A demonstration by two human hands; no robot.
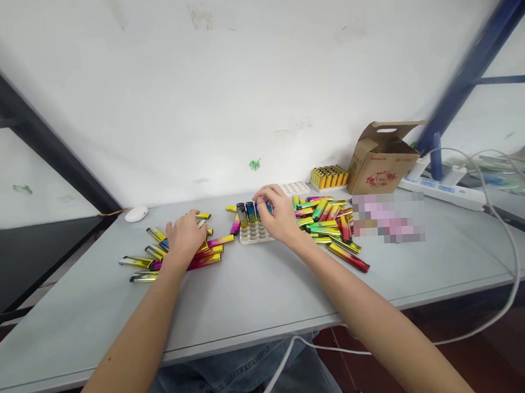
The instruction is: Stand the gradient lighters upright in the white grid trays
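A small, smooth white computer mouse (136,213) sits at the far left of a matte grey table (259,296), against a scuffed white wall.

Next to it lies a loose fan of slim, flat-sided lighters (138,261). They are glossy and metallic, shading from yellow to pink and green. The left hand (185,236) rests palm down on this left pile with its fingers curled over several sticks. Whether it is gripping one cannot be told.

At the centre is a white plastic tray (254,232), rectangular with a grid of round holes. A short row of upright lighters (246,212) stands in its far edge.

The right hand (282,218) arches over the right end of that row, fingertips pinched shut on a blue lighter (266,208) standing in the tray.

Just right of the hand lies a denser right pile (329,223) of the same shiny sticks, with a red one at its near edge.

Behind it are a second white holed tray (295,188) and a block of upright yellow lighters (329,177).

Further right stands an open brown cardboard box (381,158) with a red print. Beyond it are a long white power strip (442,188) and a white cable (508,236) looping off the table edge.
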